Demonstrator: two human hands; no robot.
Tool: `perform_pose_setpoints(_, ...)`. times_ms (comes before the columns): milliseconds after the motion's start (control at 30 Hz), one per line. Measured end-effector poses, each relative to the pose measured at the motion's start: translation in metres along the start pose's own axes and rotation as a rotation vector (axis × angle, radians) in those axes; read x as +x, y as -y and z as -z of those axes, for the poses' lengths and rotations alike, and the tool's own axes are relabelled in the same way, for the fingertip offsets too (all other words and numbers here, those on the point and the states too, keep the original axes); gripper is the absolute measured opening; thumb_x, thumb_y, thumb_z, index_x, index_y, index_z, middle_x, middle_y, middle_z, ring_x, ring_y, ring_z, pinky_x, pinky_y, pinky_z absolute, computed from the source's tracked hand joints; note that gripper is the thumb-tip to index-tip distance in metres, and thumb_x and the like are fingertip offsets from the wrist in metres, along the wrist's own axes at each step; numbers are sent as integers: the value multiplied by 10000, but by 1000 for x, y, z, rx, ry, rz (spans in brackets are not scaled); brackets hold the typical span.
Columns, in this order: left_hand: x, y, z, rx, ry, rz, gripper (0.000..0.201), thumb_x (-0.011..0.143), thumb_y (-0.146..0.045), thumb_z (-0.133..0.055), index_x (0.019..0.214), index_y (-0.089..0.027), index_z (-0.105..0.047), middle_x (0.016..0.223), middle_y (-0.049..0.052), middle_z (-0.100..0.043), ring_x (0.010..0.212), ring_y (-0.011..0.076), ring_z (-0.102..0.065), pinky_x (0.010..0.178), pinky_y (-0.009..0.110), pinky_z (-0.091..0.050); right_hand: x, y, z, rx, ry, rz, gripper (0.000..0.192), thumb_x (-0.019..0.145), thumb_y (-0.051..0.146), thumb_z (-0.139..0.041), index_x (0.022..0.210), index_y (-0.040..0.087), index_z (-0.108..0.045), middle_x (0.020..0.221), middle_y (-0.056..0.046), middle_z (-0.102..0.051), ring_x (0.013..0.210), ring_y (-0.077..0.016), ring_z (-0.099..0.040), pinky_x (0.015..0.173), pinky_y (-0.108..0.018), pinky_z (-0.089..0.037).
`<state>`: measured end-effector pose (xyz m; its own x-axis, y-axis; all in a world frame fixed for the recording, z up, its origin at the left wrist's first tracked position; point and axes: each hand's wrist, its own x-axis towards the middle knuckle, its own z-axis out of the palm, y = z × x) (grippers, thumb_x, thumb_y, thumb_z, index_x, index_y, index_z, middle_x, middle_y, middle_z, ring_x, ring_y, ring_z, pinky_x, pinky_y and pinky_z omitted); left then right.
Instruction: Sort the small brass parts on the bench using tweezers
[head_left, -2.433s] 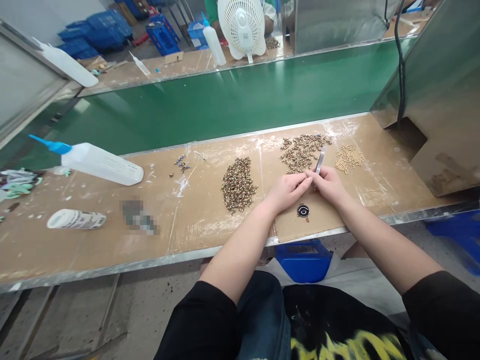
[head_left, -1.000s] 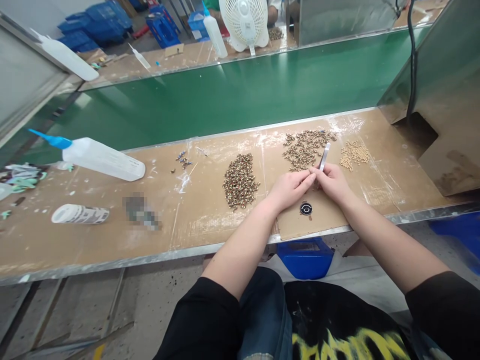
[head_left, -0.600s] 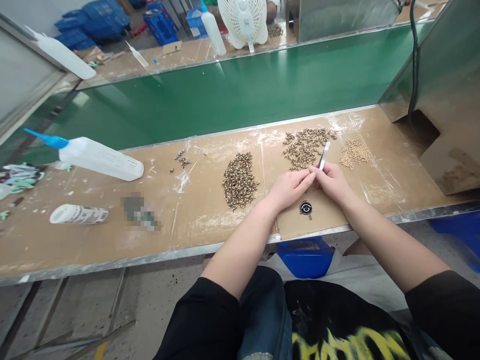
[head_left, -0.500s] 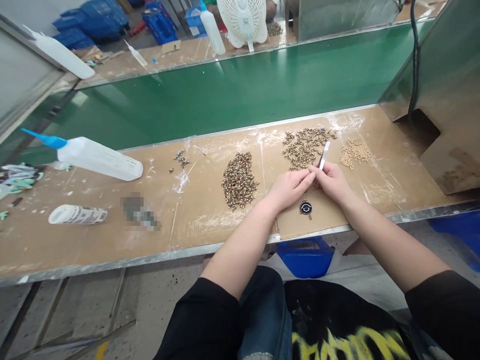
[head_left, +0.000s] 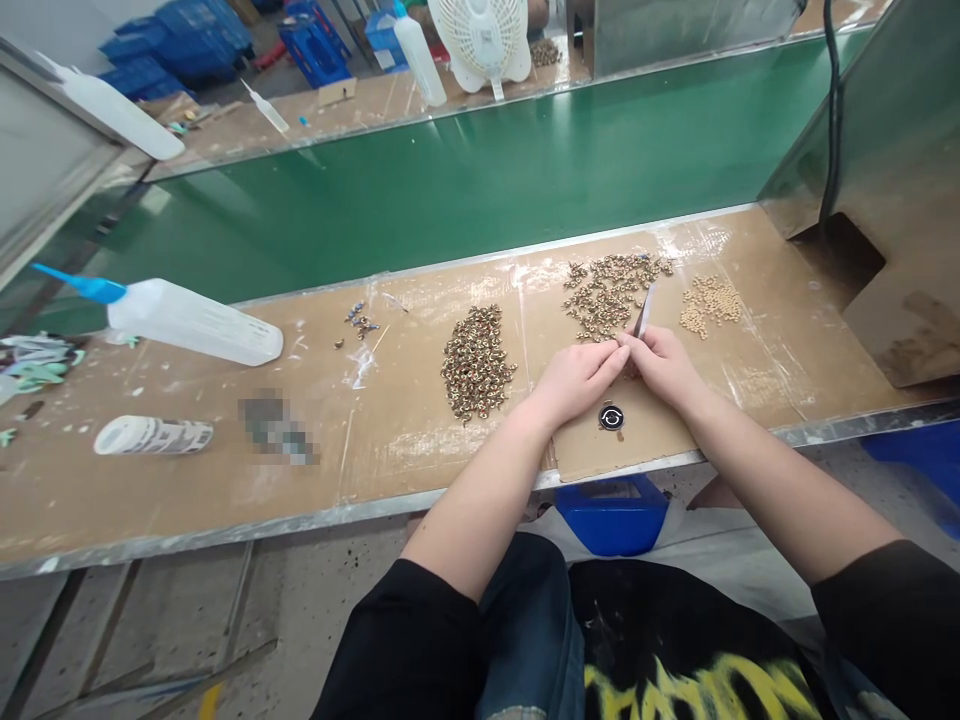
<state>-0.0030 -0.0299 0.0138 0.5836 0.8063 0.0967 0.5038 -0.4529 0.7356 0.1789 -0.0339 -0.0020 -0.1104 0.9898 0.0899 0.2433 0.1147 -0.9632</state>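
Note:
My right hand (head_left: 664, 365) grips metal tweezers (head_left: 644, 310), whose free end sticks up and away over the bench. My left hand (head_left: 576, 378) meets it fingertip to fingertip, pinching something too small to make out. Both hands rest on a brown cardboard sheet (head_left: 652, 435). Just below the fingers lies a small black round part (head_left: 611, 417). Beyond the hands is a spread of small brass-coloured parts (head_left: 609, 290). A darker heap of similar parts (head_left: 477, 363) lies to the left, and a small pale heap (head_left: 708, 303) to the right.
A white squeeze bottle with a blue nozzle (head_left: 184, 320) lies at the left, with a roll of labels (head_left: 152, 436) nearer the front edge. A green conveyor belt (head_left: 450, 190) runs behind the bench. A metal housing (head_left: 892, 180) stands at the right. A blue bin (head_left: 613, 512) sits under the bench.
Both hands stay together at the same spot on the cardboard. The tweezers' free end has tilted slightly, and the view has shifted a little.

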Motion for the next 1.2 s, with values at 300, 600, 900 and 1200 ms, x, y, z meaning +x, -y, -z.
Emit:
perform_pose_setpoints(300,0,0,0,-2,-2,6,482,1123,-462,-353,778,-214,-581,811,36,-702,757,183,-628,735,325,-444,1,1,-1,19,8,-10,459,913,601,-655,684,210,-588,585,9,-553,575,-160,-511,562,-285,-406)
perform_pose_setpoints(600,-2,2,-4,-26,-33,-80,385,1094,-498,-442,903,-213,-615,872,35,-708,779,188,-633,744,334,-458,0,7,0,63,-32,20,595,874,739,-694,646,200,-583,620,1,-568,609,-148,-513,595,-279,-436)
perform_pose_setpoints(900,0,6,-7,-171,-131,-40,290,1030,-467,-593,1189,-228,-639,988,35,-748,775,157,-654,750,315,-508,1,0,4,190,-114,19,595,843,791,-713,880,200,-763,683,-14,-641,559,-150,-530,534,-285,-430)
perform_pose_setpoints(1200,1,6,-8,-160,-224,-17,298,1027,-484,-607,1163,-219,-614,1055,51,-760,753,150,-668,740,320,-513,0,-2,4,270,-17,66,559,881,751,-715,1054,229,-814,865,-24,-625,555,-115,-482,497,-275,-379)
